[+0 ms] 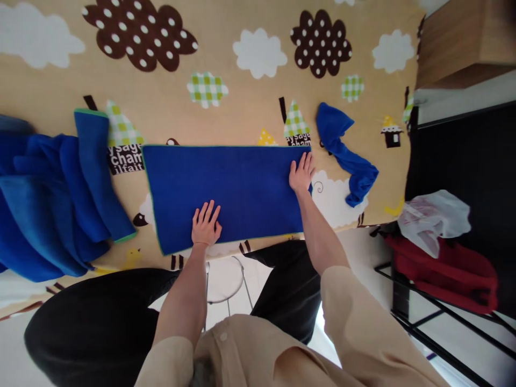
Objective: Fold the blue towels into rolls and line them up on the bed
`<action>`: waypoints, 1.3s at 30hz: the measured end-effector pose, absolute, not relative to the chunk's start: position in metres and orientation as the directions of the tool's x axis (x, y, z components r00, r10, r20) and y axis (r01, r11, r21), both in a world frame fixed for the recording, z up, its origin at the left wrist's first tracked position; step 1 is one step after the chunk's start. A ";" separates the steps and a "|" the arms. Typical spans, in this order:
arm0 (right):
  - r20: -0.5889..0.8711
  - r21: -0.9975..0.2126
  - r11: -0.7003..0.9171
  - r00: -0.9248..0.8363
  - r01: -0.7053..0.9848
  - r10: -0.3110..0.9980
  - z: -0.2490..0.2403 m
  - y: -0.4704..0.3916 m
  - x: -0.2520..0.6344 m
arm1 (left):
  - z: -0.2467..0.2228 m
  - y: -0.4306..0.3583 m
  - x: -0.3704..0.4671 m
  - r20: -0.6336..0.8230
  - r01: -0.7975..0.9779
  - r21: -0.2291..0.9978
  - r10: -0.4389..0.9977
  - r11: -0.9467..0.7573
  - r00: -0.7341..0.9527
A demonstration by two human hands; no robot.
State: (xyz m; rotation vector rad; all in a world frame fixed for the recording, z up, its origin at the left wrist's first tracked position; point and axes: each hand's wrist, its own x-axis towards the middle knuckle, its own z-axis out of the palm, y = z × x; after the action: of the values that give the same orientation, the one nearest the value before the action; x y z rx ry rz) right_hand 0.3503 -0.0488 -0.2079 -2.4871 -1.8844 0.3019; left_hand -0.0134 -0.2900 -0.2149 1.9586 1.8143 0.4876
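Note:
A blue towel (237,188) with a thin green edge lies flat in a long rectangle before me, on a patterned bedspread (242,118). My left hand (206,224) rests on its near part, left of the middle, fingers spread. At the towel's right end my right hand (301,172) lies flat, fingers apart, fingertips close to the far right corner. Neither hand grips anything. To the right, a crumpled, twisted blue cloth (342,153) lies apart from the towel. On the left, a heap of blue cloths (44,199) is bunched up, with a rolled or folded one (100,172) along its right side.
A wooden cabinet or box (455,45) stands at the upper right. Beyond the bed's right edge are a white plastic bag (437,217), a red bag-like item (447,274) and a black metal frame (439,317). A round-topped stool (223,279) shows between my legs.

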 end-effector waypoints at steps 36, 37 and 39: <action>-0.177 -0.106 -0.031 0.012 0.994 0.984 -0.182 -0.139 0.371 | -0.216 -0.287 -0.012 -0.083 0.776 0.630 0.995 0.004 0.062; -0.179 -0.110 -0.036 0.016 0.993 0.984 -0.181 -0.139 0.370 | -0.216 -0.287 -0.011 -0.087 0.771 0.637 0.994 0.010 0.060; -0.178 -0.116 -0.040 0.018 0.992 0.984 -0.179 -0.139 0.369 | -0.216 -0.287 -0.011 -0.090 0.769 0.639 0.994 0.012 0.059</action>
State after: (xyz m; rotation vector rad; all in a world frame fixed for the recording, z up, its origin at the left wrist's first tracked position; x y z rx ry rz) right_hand 0.3690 -0.1394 -0.1786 -2.2707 -2.2049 0.3343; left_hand -0.0112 -0.2869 -0.2157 1.8062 1.7595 0.5455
